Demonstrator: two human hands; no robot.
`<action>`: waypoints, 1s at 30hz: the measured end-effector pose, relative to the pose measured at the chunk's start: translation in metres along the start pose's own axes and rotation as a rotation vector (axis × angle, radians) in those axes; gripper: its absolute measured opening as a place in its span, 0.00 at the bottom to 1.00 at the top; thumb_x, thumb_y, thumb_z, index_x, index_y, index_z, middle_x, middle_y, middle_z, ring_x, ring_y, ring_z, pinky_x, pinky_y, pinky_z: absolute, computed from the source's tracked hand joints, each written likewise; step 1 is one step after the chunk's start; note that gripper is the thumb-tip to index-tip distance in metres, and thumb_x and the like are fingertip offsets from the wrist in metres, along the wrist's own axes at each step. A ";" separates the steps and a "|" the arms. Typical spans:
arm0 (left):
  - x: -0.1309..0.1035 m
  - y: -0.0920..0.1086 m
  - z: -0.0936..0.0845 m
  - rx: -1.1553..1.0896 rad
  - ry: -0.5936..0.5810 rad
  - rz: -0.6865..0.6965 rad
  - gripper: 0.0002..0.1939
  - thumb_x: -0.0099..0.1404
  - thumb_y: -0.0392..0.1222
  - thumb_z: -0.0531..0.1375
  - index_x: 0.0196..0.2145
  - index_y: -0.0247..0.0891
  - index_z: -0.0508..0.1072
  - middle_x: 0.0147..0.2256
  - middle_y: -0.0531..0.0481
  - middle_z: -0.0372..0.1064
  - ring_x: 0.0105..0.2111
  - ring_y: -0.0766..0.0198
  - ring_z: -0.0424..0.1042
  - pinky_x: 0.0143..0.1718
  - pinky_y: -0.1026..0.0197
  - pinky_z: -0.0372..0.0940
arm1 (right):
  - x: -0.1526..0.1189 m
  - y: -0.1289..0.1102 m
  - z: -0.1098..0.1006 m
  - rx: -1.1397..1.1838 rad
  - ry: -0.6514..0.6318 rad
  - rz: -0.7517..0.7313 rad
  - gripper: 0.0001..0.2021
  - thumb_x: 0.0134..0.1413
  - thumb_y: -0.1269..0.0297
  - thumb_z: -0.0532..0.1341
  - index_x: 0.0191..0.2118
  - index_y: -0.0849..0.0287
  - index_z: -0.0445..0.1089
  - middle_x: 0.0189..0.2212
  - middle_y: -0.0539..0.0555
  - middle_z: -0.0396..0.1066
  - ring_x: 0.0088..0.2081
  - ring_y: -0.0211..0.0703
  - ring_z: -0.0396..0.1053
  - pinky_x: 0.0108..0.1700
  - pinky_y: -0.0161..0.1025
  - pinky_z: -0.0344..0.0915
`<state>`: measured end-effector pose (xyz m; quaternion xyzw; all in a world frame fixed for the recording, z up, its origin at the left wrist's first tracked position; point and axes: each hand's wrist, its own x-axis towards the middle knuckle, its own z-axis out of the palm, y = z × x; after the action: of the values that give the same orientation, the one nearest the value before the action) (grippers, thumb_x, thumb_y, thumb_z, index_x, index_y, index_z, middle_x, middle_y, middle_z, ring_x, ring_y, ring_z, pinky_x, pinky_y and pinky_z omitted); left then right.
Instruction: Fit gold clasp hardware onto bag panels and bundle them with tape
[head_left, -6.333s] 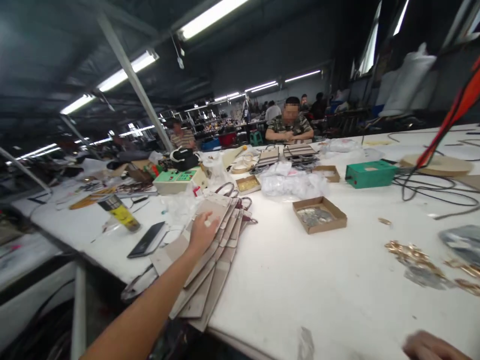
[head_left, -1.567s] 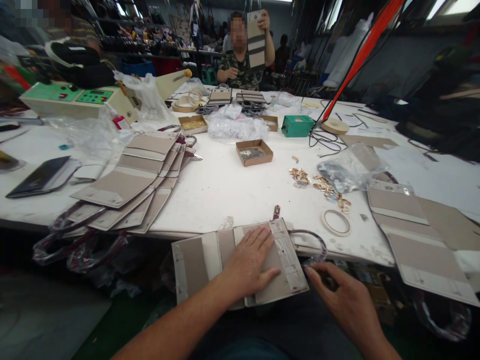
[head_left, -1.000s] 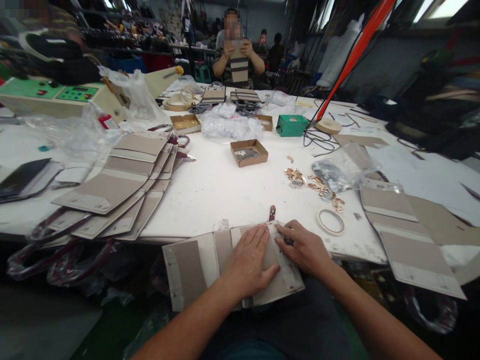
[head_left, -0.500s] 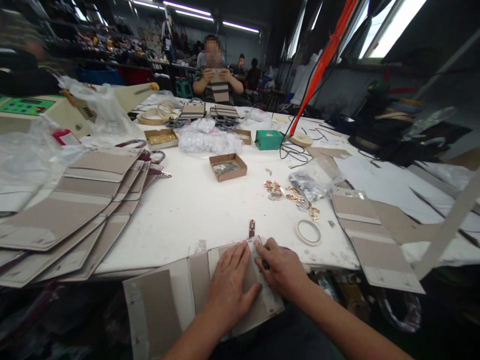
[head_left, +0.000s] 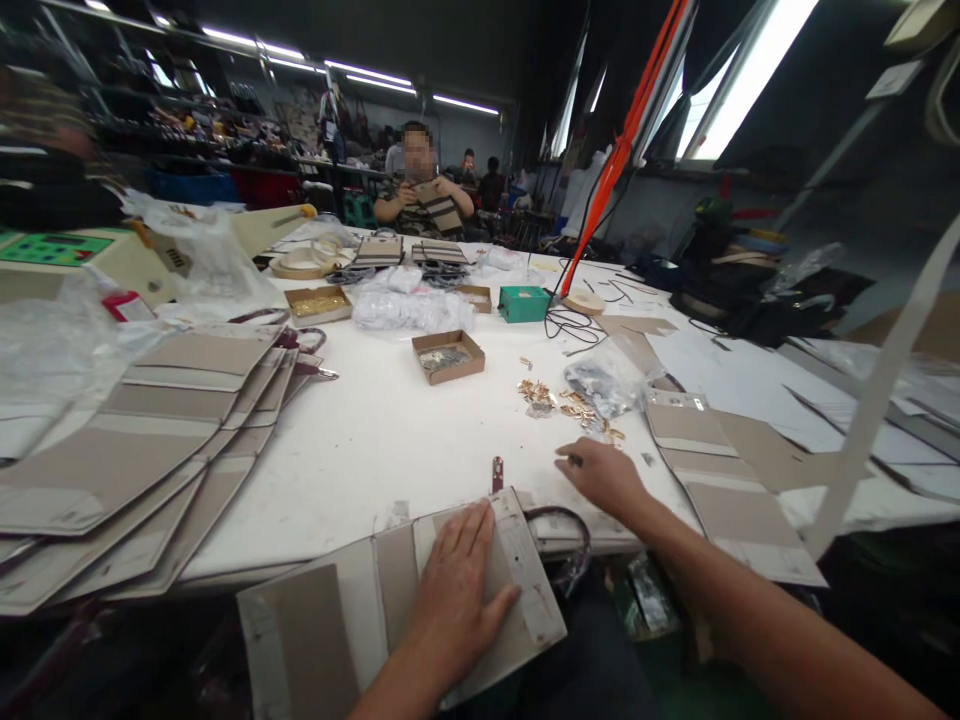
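Note:
My left hand lies flat with fingers stretched on a beige and white bag panel, which rests across the table's front edge. A dark red strap tab with a metal end sticks out past the panel's far edge. From its right side loops a dark red handle. Off the panel, my right hand is closed above the table, with a small dark thing showing at its fingers; its kind cannot be made out. Beyond that hand lie loose gold metal fittings.
Stacked bag panels lie at left, another panel at right. Farther back are a cardboard box of metal pieces, a green box and a plastic bag. Across the table a person holds a panel.
My right hand has lifted off the panel and moved right and away towards the gold fittings, uncovering the handle. My left hand has stayed flat on the panel. The view has tilted slightly.

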<state>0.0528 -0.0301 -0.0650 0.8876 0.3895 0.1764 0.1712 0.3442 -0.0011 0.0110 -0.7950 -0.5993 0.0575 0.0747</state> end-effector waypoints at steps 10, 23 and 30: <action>-0.002 -0.002 0.002 -0.093 0.057 0.014 0.47 0.63 0.46 0.66 0.73 0.43 0.48 0.72 0.41 0.51 0.71 0.44 0.54 0.71 0.37 0.54 | 0.071 0.087 0.007 -0.079 -0.033 0.216 0.14 0.57 0.58 0.61 0.44 0.51 0.83 0.42 0.57 0.82 0.44 0.54 0.77 0.38 0.40 0.64; 0.001 0.009 -0.012 -0.147 -0.064 -0.047 0.46 0.62 0.48 0.68 0.71 0.38 0.53 0.73 0.40 0.50 0.72 0.47 0.50 0.74 0.40 0.47 | 0.063 0.084 0.002 0.012 -0.001 0.083 0.13 0.54 0.58 0.60 0.38 0.56 0.81 0.35 0.56 0.81 0.36 0.50 0.76 0.37 0.40 0.64; 0.001 0.012 -0.016 -0.168 -0.083 -0.068 0.47 0.62 0.52 0.68 0.72 0.38 0.53 0.73 0.41 0.49 0.73 0.47 0.49 0.74 0.42 0.46 | 0.016 -0.011 -0.022 0.423 -0.254 -0.390 0.12 0.55 0.58 0.61 0.39 0.54 0.81 0.41 0.53 0.81 0.44 0.49 0.76 0.50 0.41 0.68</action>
<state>0.0534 -0.0343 -0.0456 0.8630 0.3958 0.1654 0.2670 0.3426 0.0161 0.0345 -0.6184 -0.7196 0.2643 0.1728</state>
